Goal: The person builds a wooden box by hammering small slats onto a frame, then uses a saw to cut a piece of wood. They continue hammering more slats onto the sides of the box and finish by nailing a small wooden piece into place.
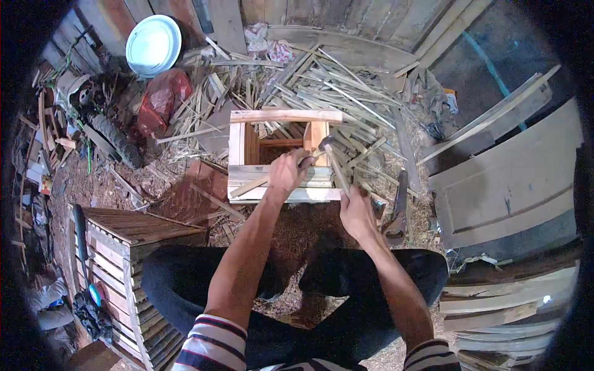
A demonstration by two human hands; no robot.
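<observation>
In front of me stands a small wooden crate frame [286,116], with slats across its near side and an opening in the middle. My left hand [288,173] is closed on a thin wooden slat [250,186] that lies at a slant over the crate's near slats. Whether a nail is between those fingertips is too small to tell. My right hand [359,214] grips the handle of a hammer [337,166]. The hammer's dark head is at the crate's right side, just right of my left fingertips.
Loose wooden strips [346,93] are heaped behind the crate. A handsaw [401,201] lies to the right. At the left stands a slatted crate [139,272]. Farther back are a red bag [162,102] and a white basin [153,46]. Boards [507,201] lie at the right.
</observation>
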